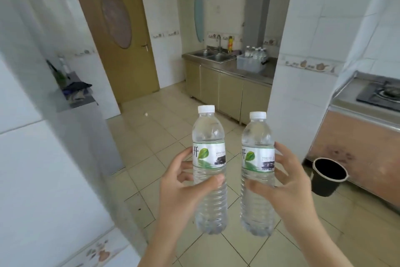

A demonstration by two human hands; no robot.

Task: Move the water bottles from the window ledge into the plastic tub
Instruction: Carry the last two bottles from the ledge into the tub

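My left hand (180,188) grips one water bottle (208,171) around its lower label, thumb across the front and fingers curled behind. My right hand (287,188) grips a second water bottle (257,171) the same way, fingers wrapped round its right side. Both bottles stand upright just beside each other in the lower middle of the frame, white caps on, held over the tiled floor (164,137).

Past them, in the upper right of centre, I see the plastic tub (249,64) on the steel counter (266,74), just right of the sink (213,55); several more bottles (255,52) already stand in it. A wooden door (112,28) is at upper left. At the right edge sit a gas stove (381,94) and, below it on the floor, a dark bucket (329,174).
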